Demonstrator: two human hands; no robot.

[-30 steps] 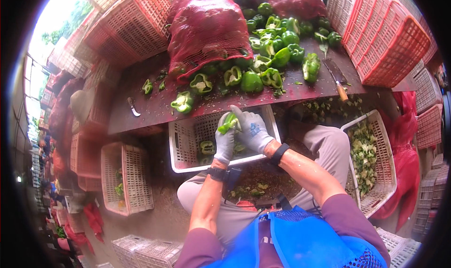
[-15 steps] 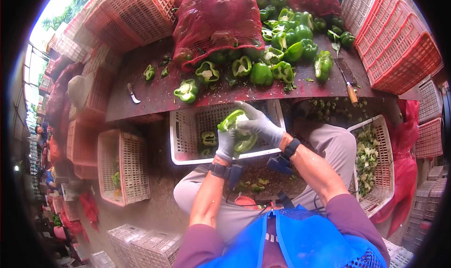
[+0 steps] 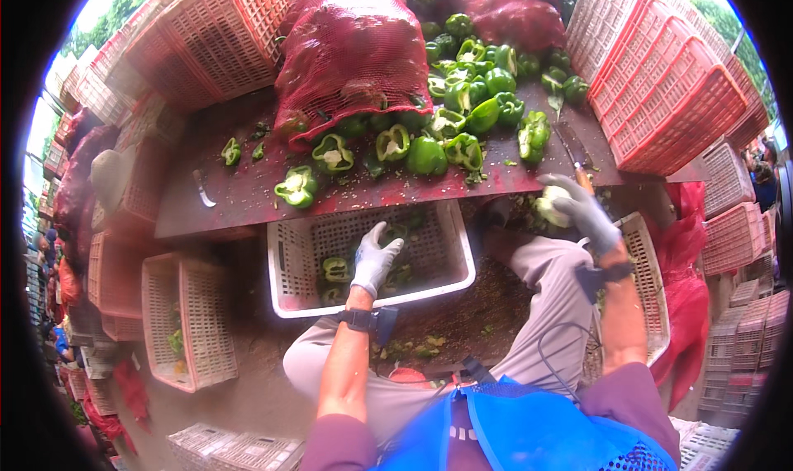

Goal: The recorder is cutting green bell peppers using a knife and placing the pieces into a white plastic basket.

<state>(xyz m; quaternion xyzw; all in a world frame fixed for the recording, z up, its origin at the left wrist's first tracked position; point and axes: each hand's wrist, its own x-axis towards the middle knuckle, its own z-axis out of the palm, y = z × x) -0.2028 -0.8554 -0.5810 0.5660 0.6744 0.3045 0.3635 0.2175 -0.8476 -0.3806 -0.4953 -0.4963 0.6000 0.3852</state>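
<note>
Head view: the grey-gloved left hand [image 3: 376, 260], fingers spread, hovers over a white rectangular plastic crate [image 3: 295, 273] containing cut green bell peppers [image 3: 335, 268]. The grey-gloved right hand [image 3: 581, 211] pinches a pale round pepper core [image 3: 551, 208] near the dark flat bench [image 3: 248, 192].

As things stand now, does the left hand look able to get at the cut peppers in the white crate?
Yes, most likely. The left hand looks empty and is over the open white crate, close to the cut peppers, with nothing visible blocking the way.
</note>
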